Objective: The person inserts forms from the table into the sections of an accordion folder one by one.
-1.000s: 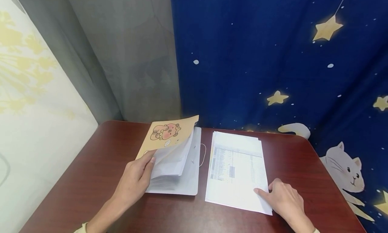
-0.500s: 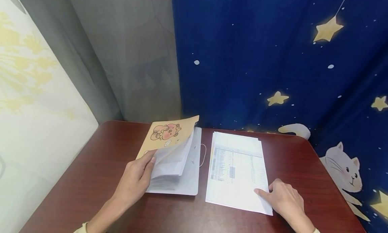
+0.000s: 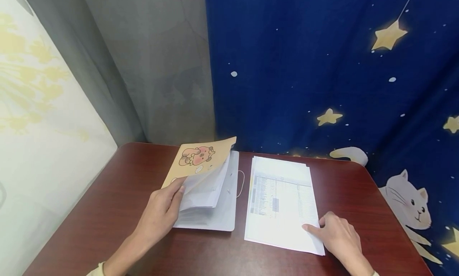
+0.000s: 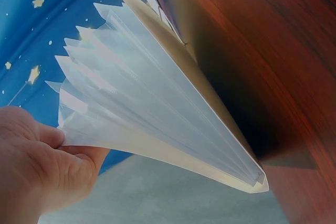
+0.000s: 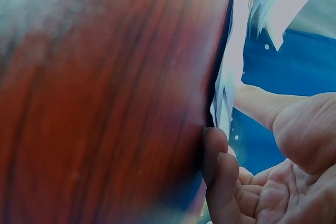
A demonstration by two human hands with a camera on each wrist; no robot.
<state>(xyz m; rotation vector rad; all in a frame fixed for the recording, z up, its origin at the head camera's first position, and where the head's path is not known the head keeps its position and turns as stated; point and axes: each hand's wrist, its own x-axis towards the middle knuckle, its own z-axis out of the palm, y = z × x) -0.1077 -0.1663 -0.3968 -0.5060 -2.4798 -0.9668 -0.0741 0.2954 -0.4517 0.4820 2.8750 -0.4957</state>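
Note:
A tan folder (image 3: pixel 191 158) with a cartoon animal on its cover lies on the table, partly opened. My left hand (image 3: pixel 159 210) pinches the lifted cover's near edge between thumb and fingers. Several clear plastic sleeves (image 4: pixel 131 82) fan out inside it in the left wrist view, and white pages (image 3: pixel 204 198) show between the cover and the pale back. To the right lies a stack of printed papers (image 3: pixel 283 224), its sheets slightly out of line. My right hand (image 3: pixel 338 234) grips the stack's right edge near its lower corner, thumb on top and fingertips (image 5: pixel 215 142) low against the side.
A thin elastic loop (image 3: pixel 242 184) sticks out from the folder toward the papers. Behind the reddish-brown table (image 3: pixel 125 180) hang a grey curtain (image 3: pixel 161 68) and a blue star-patterned one (image 3: pixel 272 68). A pale wall panel (image 3: pixel 46 148) stands at the left.

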